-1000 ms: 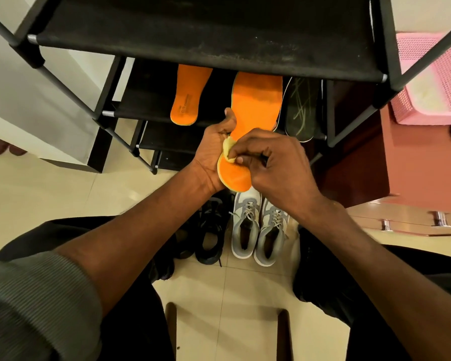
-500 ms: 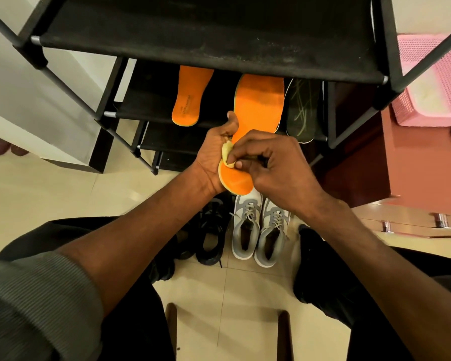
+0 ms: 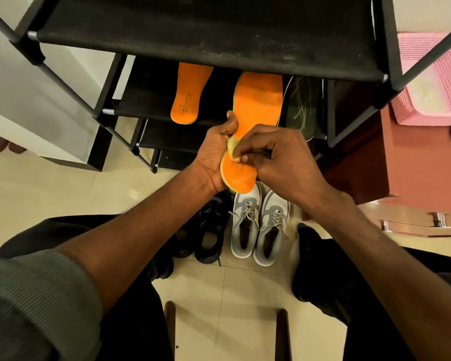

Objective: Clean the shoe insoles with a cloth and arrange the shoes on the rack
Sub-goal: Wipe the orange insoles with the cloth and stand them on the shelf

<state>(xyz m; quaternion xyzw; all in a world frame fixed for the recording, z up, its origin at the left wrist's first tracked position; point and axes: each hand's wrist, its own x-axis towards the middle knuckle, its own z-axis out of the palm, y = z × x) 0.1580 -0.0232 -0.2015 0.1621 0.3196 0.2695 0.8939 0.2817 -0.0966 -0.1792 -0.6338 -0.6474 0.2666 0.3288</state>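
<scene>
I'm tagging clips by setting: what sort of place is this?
Probably a home entryway or hallway: a black tiered fabric shoe rack, grey-and-white laced sneakers on the cream tiled floor, and a pink perforated plastic basket.

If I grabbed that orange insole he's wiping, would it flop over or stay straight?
Probably mostly straight: the held orange insole juts past the left hand without visibly drooping. It looks thin, so likely light and bendy if pressed. The right hand rubs it with a cloth.

A grey ribbed sleeve (image 3: 34,303) is pushed up the left forearm; the right forearm is bare. Black trousers (image 3: 130,316) cover both legs.
</scene>
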